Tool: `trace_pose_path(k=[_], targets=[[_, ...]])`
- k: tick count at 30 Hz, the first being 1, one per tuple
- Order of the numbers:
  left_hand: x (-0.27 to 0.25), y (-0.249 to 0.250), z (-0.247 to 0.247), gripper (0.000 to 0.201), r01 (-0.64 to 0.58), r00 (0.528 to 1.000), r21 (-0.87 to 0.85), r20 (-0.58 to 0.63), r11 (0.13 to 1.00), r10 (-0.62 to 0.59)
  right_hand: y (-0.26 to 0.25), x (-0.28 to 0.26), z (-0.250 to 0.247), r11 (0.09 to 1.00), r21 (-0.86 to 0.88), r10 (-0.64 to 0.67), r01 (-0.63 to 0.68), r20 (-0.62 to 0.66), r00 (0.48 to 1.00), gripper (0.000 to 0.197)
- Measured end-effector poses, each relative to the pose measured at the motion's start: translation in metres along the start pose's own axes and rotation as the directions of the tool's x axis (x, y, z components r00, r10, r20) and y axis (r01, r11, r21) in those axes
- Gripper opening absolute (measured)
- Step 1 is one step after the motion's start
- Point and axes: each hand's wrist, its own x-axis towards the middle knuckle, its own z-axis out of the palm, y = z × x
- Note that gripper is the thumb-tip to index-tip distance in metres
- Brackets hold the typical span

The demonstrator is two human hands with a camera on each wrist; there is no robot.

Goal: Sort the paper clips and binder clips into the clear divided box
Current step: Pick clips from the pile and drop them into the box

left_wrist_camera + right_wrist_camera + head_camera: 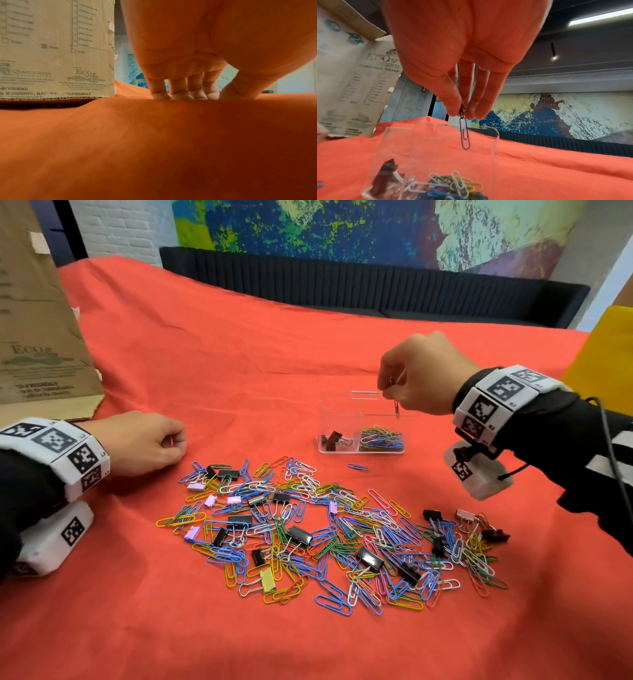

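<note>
**Blue clip held over the paper-clip side of the box**

Red cloth [239, 344] covers the table, with a painted wall and a dark bench behind it and a cardboard box [37, 313] standing at the far left. On the cloth sits the clear divided box [339, 405]: its left compartment holds a few binder clips [334, 438], its right one a heap of coloured paper clips [383, 438]. The right hand [419, 374] hovers above the right compartment, thumb and fingertips pinching a blue paper clip [464, 135] that hangs straight down just above the rim. The left hand [144, 443] rests on the cloth to the left, fingers loosely curled with their tips touching the fabric, holding nothing. Nearer the person lies a wide, mixed pile of clips [329, 535], paper clips tangled with black, lilac and yellow binder clips. One blue clip [357, 467] lies alone just in front of the box.
</note>
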Motion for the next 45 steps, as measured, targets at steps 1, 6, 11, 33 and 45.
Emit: trace_pose_path(k=[1,6,11,33,45], targets=[[0.0,0.0,0.0,0.013,0.002,1.0,0.0,-0.003,1.0,-0.002,0.001,0.0,0.001,1.0,-0.002,0.007,-0.007,0.011,1.0,0.012],[0.0,0.0,0.0,0.013,-0.005,1.0,0.01,-0.001,1.0,0.005,0.006,0.001,0.005,1.0,0.0,0.03,-0.03,0.032,0.999,0.011],[0.001,-0.001,0.0,0.013,-0.012,1.0,0.006,0.001,1.0,0.012,0.006,-0.006,0.001,1.0,0.004,0.013,-0.013,-0.003,1.0,0.012],[0.003,-0.003,0.002,0.013,-0.021,1.0,-0.009,-0.002,1.0,0.021,-0.022,-0.071,0.014,0.956,0.222,-0.29,0.192,0.598,0.747,0.05],[0.0,0.001,0.0,0.011,-0.005,1.0,-0.002,0.004,1.0,0.005,-0.032,-0.092,0.017,0.951,-0.006,-0.252,0.31,0.569,0.783,0.019]])
